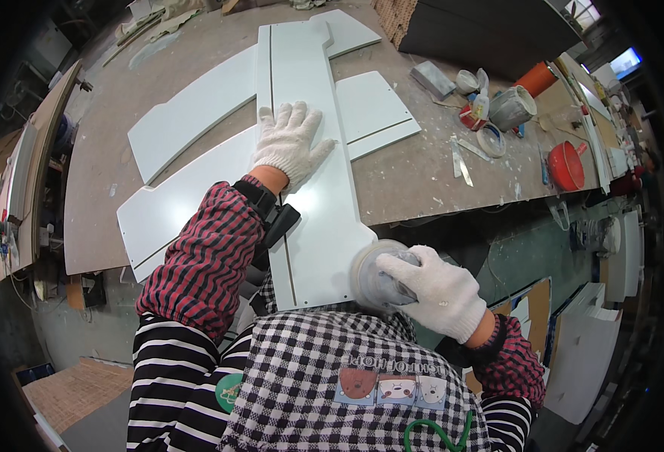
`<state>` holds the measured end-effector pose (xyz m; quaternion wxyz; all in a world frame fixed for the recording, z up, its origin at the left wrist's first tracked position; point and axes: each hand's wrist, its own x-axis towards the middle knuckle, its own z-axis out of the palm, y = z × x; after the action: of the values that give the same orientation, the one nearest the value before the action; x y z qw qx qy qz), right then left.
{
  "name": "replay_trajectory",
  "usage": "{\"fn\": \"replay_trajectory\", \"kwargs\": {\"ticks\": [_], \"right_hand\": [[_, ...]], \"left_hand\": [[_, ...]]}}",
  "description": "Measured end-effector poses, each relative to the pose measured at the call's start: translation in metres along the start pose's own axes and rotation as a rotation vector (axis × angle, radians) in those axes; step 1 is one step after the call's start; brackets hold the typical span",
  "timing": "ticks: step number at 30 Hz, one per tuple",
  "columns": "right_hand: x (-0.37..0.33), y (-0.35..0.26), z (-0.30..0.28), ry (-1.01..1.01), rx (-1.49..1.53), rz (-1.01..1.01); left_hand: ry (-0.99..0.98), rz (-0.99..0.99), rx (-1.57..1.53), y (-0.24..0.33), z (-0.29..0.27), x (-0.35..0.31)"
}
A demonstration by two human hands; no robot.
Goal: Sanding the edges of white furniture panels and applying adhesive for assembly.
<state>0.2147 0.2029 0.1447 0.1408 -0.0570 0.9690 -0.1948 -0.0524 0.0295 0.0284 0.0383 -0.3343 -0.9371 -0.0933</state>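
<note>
Beneath the left grip (pixel 290 139) lies a long white board (pixel 309 215), with a thin dark groove along its left side. That grip is wide, its gloved fingers a little spread and the palm flat on the board, holding nothing. Nearer the person and to the right, the right grip (pixel 437 294), also gloved, is closed around a round grey sander (pixel 369 277), which sits against the board's right edge, close to its near end; the fingers cover part of the tool. Just below both grips, a checked apron (pixel 294 377) meets the board's near end, which juts out past the table (pixel 91 203).

To the left of the left grip, two more white boards (pixel 196 109) slant out from under the long one. Another grooved board (pixel 373 113) shows to the right of that grip. Well beyond the right grip, on the table, are a red bowl (pixel 566 166), a scraper (pixel 461 162), a roll of tape (pixel 491 140) and a grey bucket (pixel 512 108).
</note>
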Motion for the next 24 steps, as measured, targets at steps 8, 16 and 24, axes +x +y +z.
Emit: {"fn": "replay_trajectory", "kwargs": {"ticks": [8, 16, 24], "right_hand": [[0.01, 0.003, -0.006, -0.022, -0.045, 0.101], [0.016, -0.004, -0.011, -0.088, -0.06, 0.131], [0.021, -0.004, -0.017, -0.044, -0.052, 0.113]], "left_hand": [[0.015, -0.006, 0.0, -0.001, 0.001, -0.002], [0.004, -0.003, 0.014, -0.002, 0.003, -0.004], [0.043, 0.002, 0.006, -0.003, 0.007, -0.003]]}}
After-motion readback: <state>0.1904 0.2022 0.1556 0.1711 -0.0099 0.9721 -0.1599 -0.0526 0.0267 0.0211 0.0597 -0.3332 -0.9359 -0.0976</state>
